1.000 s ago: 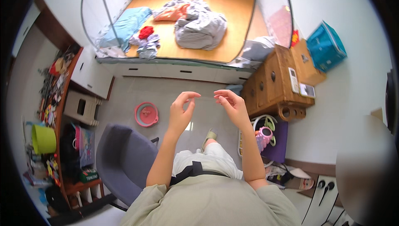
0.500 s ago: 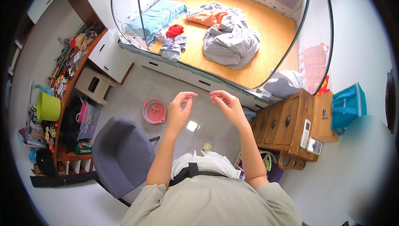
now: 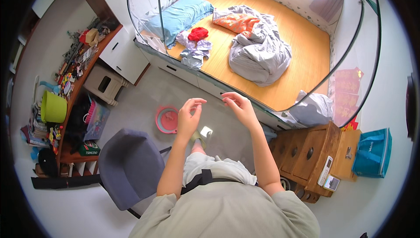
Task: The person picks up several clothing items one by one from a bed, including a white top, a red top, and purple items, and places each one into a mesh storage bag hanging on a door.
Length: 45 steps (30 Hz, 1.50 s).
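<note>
Both of my hands are held up over the grey floor, palms facing each other, with a gap between them. My left hand is empty, its fingers curved and apart from the thumb; below and beside it sits a pink folding basin. Equally empty, my right hand has loosely bent fingers and is nearest in view to the bed's front. On the bed's yellow mat lie a crumpled grey quilt, an orange patterned cloth, a blue pillow, a red cloth and rumpled light clothes.
A grey chair stands at my left, by a cluttered shelf desk with a green bin. A beige step stool is near the white cabinet. To my right are a wooden drawer chest and a teal bag. Netting frames the bed.
My view has shifted, so the bed and chest appear farther right. One slippered foot now shows ahead of me, beside the basin. Both hands keep nearly the same raised, empty pose.
</note>
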Each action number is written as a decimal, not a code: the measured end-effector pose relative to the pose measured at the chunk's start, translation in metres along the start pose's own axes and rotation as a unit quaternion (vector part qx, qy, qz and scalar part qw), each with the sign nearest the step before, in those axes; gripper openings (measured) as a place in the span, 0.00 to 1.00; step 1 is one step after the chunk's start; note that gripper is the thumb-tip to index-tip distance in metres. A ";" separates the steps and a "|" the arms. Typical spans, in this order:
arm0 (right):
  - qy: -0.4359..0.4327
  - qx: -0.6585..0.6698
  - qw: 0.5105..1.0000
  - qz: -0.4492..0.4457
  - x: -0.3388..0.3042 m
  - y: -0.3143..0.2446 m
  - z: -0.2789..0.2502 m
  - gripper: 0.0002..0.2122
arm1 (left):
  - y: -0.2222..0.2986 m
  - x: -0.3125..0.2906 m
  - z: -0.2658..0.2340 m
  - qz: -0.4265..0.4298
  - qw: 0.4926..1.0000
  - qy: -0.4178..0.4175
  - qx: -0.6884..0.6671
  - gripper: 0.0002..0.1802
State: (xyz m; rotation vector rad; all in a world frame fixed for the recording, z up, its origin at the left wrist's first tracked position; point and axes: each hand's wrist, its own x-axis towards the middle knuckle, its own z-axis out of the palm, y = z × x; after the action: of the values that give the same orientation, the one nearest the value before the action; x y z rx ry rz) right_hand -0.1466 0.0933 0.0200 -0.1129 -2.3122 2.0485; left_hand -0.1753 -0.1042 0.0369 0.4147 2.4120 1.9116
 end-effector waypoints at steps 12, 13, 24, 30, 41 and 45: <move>0.021 -0.054 0.998 -0.009 0.164 -0.013 0.074 0.11 | -0.046 0.157 -0.095 -0.004 0.999 -0.020 0.035 0.08; 0.020 -0.058 0.998 -0.001 0.173 -0.015 0.081 0.11 | -0.054 0.165 -0.102 -0.010 0.999 -0.022 0.038 0.08; 0.028 -0.070 0.997 0.029 0.273 0.027 0.096 0.10 | -0.134 0.237 -0.141 -0.062 0.998 -0.015 0.014 0.08; 0.023 -0.105 0.992 0.068 0.344 0.061 0.080 0.10 | -0.161 0.283 -0.140 -0.122 0.992 -0.021 0.017 0.08; -0.019 -0.100 0.987 0.127 0.495 0.153 0.045 0.10 | -0.233 0.393 -0.087 -0.219 0.975 -0.025 0.025 0.08; -0.041 -0.121 0.978 0.166 0.544 0.189 0.031 0.10 | -0.281 0.433 -0.052 -0.214 0.976 -0.032 0.010 0.09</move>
State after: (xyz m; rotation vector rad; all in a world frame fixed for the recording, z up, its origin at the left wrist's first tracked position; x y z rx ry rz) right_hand -0.6869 0.1330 -0.1776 -0.4624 -2.7480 1.9189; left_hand -0.6541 -0.1125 -0.1612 -0.0458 2.2470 1.6586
